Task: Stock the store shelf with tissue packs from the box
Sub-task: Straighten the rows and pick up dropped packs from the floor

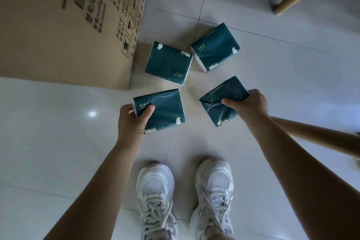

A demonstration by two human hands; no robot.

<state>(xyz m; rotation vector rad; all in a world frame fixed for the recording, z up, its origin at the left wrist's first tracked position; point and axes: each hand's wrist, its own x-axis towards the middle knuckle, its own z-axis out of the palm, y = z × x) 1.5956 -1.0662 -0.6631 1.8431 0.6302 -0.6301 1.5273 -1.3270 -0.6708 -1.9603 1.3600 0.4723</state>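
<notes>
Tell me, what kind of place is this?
Probably a shop's floor or stockroom, though no shelf shows: a big printed cardboard box stands on glossy floor tiles, with four matching tissue packs.

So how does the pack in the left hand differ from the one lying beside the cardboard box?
The left-hand pack is held at one corner by the left hand; the pack beside the box lies untouched on the floor. The left-hand pack's white mark sits bottom right; the other's sits top left. Both are dark green rectangular packs.
</notes>
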